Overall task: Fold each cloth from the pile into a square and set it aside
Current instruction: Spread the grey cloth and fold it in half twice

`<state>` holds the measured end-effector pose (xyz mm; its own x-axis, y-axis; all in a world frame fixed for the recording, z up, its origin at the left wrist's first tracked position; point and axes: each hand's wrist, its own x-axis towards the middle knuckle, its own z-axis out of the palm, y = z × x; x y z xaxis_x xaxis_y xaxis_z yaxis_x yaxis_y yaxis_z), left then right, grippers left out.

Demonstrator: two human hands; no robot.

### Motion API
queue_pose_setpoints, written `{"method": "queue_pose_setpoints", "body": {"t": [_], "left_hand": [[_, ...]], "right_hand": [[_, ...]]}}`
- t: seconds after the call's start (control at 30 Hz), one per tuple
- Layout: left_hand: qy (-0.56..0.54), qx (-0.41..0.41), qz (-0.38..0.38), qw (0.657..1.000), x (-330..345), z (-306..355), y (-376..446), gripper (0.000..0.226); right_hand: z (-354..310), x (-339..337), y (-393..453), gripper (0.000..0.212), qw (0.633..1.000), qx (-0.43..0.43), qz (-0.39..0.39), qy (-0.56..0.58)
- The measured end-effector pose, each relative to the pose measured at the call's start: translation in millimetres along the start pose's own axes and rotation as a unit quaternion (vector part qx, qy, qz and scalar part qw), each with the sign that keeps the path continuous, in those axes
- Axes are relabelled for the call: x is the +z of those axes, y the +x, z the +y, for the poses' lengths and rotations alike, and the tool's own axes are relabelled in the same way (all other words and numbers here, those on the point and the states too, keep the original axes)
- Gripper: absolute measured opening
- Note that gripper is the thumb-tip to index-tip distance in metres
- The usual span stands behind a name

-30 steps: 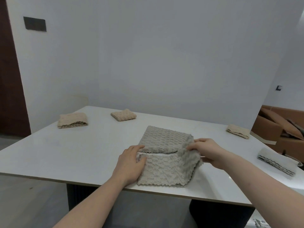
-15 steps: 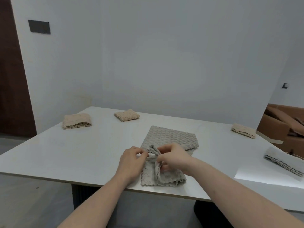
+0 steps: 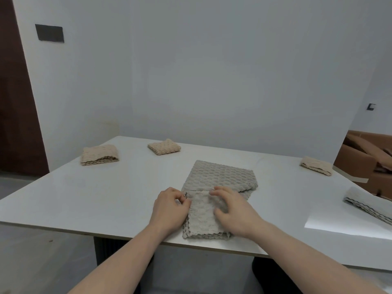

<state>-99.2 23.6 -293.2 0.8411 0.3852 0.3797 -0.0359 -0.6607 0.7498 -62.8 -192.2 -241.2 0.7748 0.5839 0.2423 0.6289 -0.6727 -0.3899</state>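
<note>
**Head view: grey cloth mid-fold at the table's near edge**

Left hand [image 3: 169,209] pinches the left edge of the grey cloth [image 3: 220,177] on the table [image 3: 106,194]; right hand [image 3: 235,211] presses loosely curved fingers on the folded flap. Soft, limp, light: best taken by corners.

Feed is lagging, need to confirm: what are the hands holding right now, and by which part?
The left hand pinches the grey cloth at the left corner of its folded-over flap. The right hand only rests on the flap, fingers spread.
</note>
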Motion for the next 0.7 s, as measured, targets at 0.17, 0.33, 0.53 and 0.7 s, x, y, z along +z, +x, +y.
{"method": "queue_pose_setpoints", "body": {"t": [0.17,0.33,0.53,0.7], "left_hand": [[-0.002,0.096,0.009,0.995,-1.2,6.5,-6.9,0.013],[0.099,0.166,-0.144,0.97,-0.4,7.4,-13.5,0.054],[0.207,0.111,-0.262,0.936,2.6,12.7,-11.3,0.073],[0.258,0.092,-0.287,0.918,3.9,14.7,-11.6,0.075]], "right_hand": [[15.0,29.8,-11.7,0.058,0.997,0.008,-0.064,-0.038],[16.7,38.6,-11.2,0.059,0.994,0.029,-0.09,-0.051],[19.9,40.5,-8.3,0.063,0.99,0.048,-0.11,-0.073],[32.2,33.5,-4.1,0.067,0.988,0.041,-0.134,-0.066]]}}
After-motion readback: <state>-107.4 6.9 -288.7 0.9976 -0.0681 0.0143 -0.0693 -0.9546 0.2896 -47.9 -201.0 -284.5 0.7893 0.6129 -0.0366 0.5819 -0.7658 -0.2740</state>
